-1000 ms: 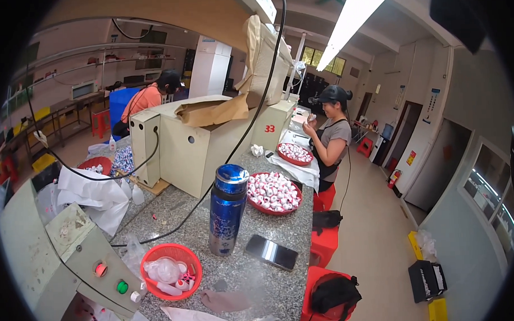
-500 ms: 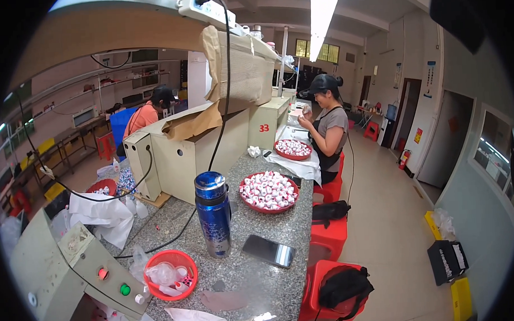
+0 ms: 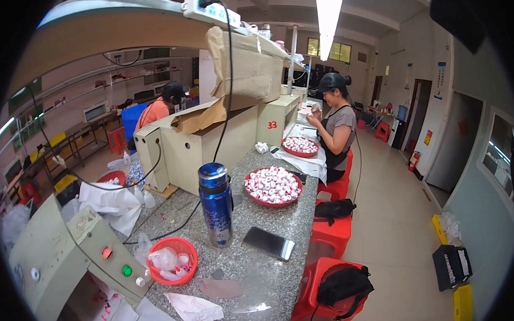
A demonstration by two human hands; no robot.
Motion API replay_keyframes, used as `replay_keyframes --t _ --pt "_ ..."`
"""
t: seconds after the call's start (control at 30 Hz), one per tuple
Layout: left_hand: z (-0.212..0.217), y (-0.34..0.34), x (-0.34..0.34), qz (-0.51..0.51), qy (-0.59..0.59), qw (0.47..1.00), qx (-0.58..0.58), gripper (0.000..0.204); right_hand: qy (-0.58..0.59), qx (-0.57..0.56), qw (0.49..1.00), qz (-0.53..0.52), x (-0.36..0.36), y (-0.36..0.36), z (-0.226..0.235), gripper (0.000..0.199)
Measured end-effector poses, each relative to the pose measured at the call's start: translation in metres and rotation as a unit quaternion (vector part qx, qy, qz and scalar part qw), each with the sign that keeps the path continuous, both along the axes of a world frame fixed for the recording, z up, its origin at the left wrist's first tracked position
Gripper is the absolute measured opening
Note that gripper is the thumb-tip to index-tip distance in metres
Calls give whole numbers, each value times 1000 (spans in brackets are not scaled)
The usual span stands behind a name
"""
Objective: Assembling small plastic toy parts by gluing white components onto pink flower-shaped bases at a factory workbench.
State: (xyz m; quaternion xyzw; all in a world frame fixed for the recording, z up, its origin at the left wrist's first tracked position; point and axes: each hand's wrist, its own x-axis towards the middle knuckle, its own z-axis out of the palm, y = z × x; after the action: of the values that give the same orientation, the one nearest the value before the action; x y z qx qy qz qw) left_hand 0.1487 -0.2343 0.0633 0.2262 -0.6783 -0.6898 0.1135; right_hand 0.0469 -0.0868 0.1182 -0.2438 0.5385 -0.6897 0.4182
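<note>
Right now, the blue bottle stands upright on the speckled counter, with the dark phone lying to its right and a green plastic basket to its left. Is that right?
Not quite: the plastic basket is red, not green, as the head view shows. The blue bottle does stand upright between it and the dark phone.

red fire extinguisher (image 3: 414, 161) near grey door (image 3: 458, 145)

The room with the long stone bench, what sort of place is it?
Probably a small factory workshop: there's a long, speckled grey stone bench, a boxy, pale grey-green machine with a round red button, and a round red basket heaped with small white-and-pink pieces.
</note>
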Motion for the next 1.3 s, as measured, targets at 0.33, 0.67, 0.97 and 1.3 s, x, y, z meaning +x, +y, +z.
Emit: replay_keyframes --t 0.33,0.67,0.97,1.3 --pt "49 26 -2 34 71 993 92 20 257 -39 959 -110 -13 -1 -10 18" --pt "52 26 7 46 118 979 160 25 187 -7 975 -116 4 -6 -9 26" --pt "44 28 0 38 182 979 81 31 195 8 973 -122 2 -6 -11 23" --pt "41 28 0 45 157 986 29 31 155 31 979 -129 6 -7 -9 18"
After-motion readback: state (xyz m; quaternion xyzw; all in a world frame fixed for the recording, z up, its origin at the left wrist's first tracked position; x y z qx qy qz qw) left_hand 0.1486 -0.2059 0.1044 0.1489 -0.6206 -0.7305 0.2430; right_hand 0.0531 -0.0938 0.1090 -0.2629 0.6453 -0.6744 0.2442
